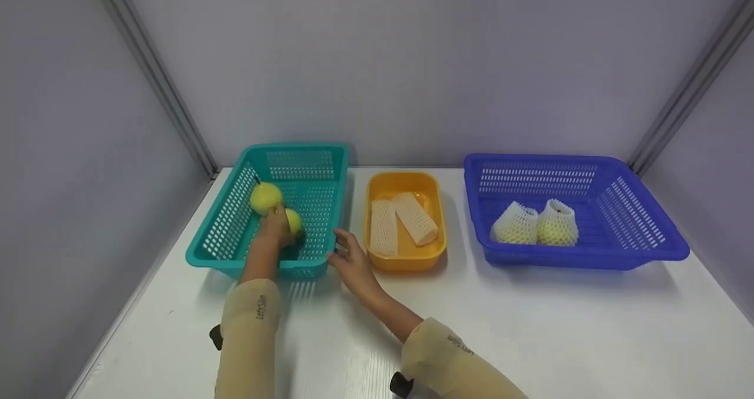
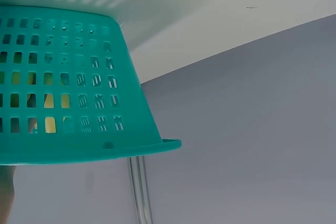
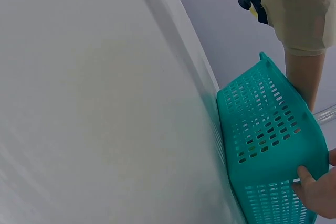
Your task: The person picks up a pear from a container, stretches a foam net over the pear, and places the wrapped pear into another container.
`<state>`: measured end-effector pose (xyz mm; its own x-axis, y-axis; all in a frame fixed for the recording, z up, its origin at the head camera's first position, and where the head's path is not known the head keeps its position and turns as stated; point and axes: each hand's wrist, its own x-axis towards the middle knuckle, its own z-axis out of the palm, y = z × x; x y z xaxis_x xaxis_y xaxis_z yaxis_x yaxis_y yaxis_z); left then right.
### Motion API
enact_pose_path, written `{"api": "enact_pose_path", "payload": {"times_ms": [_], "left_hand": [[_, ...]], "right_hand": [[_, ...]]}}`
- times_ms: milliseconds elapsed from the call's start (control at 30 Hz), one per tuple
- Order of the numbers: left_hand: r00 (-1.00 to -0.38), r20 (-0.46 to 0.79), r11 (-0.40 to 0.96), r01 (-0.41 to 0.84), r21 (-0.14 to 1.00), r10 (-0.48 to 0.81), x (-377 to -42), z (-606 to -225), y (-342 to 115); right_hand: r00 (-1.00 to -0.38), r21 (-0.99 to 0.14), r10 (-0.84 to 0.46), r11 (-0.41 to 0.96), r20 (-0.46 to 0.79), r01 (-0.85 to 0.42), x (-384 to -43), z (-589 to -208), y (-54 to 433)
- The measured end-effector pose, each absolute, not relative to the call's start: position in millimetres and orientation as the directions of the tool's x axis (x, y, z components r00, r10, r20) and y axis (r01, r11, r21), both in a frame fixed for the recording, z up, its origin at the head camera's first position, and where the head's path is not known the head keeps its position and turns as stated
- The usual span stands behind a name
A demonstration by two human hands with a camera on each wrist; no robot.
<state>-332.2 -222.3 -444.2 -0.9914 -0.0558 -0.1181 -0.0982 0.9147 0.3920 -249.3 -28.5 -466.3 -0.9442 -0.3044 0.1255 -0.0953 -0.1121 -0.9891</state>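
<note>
My left hand (image 1: 275, 228) reaches over the front rim into the teal basket (image 1: 306, 269) and grips a yellow pear (image 1: 294, 222), which it partly covers. Just behind that hand, a second pear (image 1: 266, 197) lies with its dark stem up. At the basket's front right corner, my right hand (image 1: 353, 263) holds the rim, the thumb on the outer side. From the right wrist, the same hand (image 3: 319, 195) shows at the corner of the basket (image 3: 262, 124). The left wrist view has the basket wall (image 2: 63, 140) across it, with bits of yellow through the holes.
An orange tray (image 1: 404, 263) right of the teal basket holds two foam net sleeves (image 1: 384, 228). Further right, a purple basket (image 1: 624, 251) contains two pears in white foam nets (image 1: 557, 225). Grey panels (image 1: 412, 69) enclose the white table (image 1: 530, 322) at the back and sides.
</note>
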Motion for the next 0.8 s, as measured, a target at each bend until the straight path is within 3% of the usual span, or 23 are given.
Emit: {"api": "enact_pose_path", "payload": {"times_ms": [267, 500, 800], "left_hand": [[-0.992, -0.094, 0.915, -0.109, 0.388, -0.078, -334, -444, -223], [-0.988, -0.100, 0.849, -0.149, 0.508, -0.114, -334, -443, -227], [-0.986, 0.059, 0.821, -0.096, 0.563, -0.156, -335, -435, -221]], "right_hand": [[-0.954, -0.987, -0.279, -0.146, 0.111, -0.072, -250, -467, -30], [-0.952, -0.988, -0.284, -0.131, 0.116, -0.081, -249, -468, -30], [-0.944, -0.982, -0.275, -0.102, 0.182, -0.160, -246, -470, -19]]}}
